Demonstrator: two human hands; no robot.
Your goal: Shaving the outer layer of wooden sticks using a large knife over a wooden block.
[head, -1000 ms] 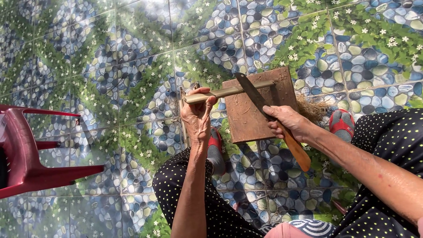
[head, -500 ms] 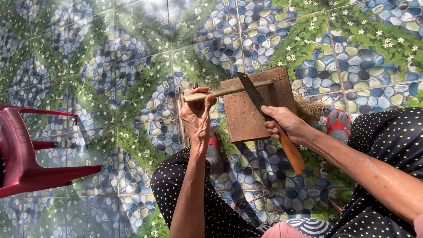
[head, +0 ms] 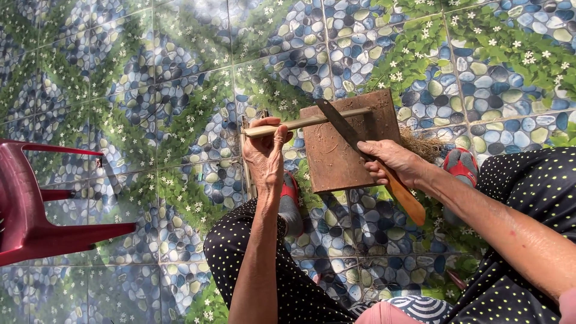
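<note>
My left hand (head: pixel 266 153) grips the pale stick (head: pixel 312 122) lying across the brown board (head: pixel 342 159); my right hand (head: pixel 390 162) clasps the wooden-handled knife (head: pixel 360 147), its blade on the stick. Both sit slightly higher than before. A red chair (head: pixel 36 204) stands left.
</note>
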